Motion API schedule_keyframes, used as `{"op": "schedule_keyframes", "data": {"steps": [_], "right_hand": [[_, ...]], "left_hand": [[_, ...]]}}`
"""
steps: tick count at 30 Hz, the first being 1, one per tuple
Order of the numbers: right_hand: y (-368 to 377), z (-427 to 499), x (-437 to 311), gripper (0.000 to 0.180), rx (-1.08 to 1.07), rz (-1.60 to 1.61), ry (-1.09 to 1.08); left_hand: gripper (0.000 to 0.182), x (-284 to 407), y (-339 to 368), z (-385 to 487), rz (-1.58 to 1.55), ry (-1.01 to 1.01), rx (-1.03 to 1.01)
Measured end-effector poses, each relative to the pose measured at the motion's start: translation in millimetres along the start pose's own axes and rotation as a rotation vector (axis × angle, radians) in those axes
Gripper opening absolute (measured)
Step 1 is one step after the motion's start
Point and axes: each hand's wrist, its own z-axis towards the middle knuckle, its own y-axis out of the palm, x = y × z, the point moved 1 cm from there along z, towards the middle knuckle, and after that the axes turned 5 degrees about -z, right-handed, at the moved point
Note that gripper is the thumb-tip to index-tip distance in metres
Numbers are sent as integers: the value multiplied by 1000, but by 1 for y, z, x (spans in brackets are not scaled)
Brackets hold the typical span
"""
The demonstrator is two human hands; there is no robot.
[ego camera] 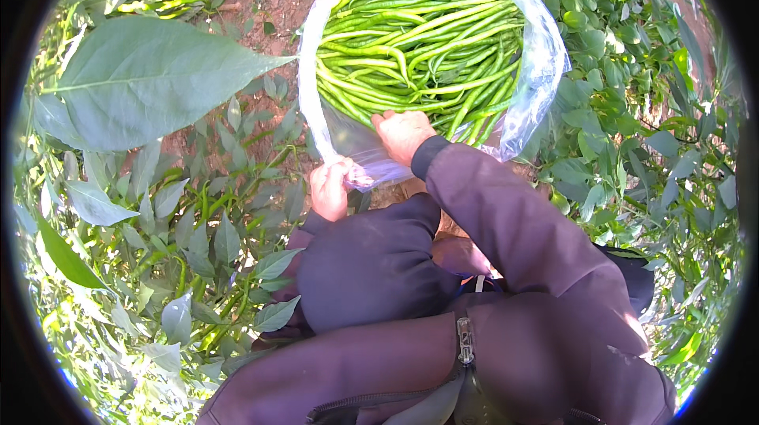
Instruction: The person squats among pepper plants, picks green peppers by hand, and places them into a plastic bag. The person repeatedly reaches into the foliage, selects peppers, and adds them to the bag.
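Observation:
A clear plastic bag (536,63) stands with its mouth wide and its rim rolled back, filled with long green chili peppers (415,39) lying mostly crosswise. At the near left of the rim, my left hand (329,188) grips the gathered plastic between thumb and fingers. My right hand (404,133) is inside the near side of the mouth, its curled fingers against the edge of the peppers; whether it holds any pepper is hidden.
Pepper plants (225,247) with hanging green peppers grow on the left, one large leaf (154,78) close to the camera. Leafy plants (599,128) crowd the right side. Bare reddish soil (267,16) shows left of the bag. My bent knee (373,265) is just below the bag.

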Motion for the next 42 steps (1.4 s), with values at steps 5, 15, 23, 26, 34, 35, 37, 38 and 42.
{"op": "schedule_keyframes", "data": {"steps": [5,15,23,26,34,35,37,38,42], "right_hand": [[12,-2,2,23,170,-65,-182],[3,-10,92,39,-247,1787,312],[-24,-24,98,46,-166,1859,273],[-32,-30,90,45,-69,1748,237],[-80,-62,76,38,309,1558,254],[-89,-75,79,36,335,1563,267],[-102,-112,82,33,367,1605,368],[-105,-134,83,31,339,1732,433],[-105,-238,83,26,267,2113,460]], "left_hand": [[32,6,0,-2,77,38,16],[33,1,-1,-1,49,89,34],[28,-13,-5,0,-148,47,84],[28,-15,-9,3,-56,37,53],[23,-40,-24,7,-183,0,138],[22,-46,-25,8,-240,-26,170],[27,-52,-34,20,-228,-59,143],[27,-56,-35,28,-212,-63,160],[28,-63,-34,58,-92,-84,200]]}}
